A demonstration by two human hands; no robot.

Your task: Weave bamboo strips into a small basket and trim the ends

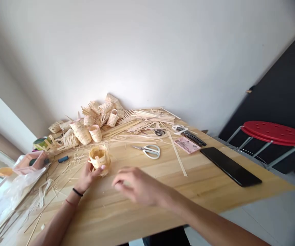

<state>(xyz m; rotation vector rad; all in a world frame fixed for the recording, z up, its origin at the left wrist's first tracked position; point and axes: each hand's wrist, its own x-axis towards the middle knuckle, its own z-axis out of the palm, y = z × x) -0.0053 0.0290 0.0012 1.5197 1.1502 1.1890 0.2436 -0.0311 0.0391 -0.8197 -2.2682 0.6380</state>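
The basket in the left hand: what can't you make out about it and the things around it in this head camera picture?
Head view:
- basket: its underside is hidden by the left hand.
- right hand: blurred by motion.
- pink tray: what lies in it is too small to tell.
- heap of baskets: the rear ones are hidden by those in front.

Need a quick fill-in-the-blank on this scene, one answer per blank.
The ____ hand grips the small woven pale wood-strip basket.
The right hand holds ____, hovering above the pale wooden table.
The white-handled steel scissors lie with their blades pointing ____.
The metal-legged round stool beside the table has a ____ seat.

Missing words: left; nothing; left; red.
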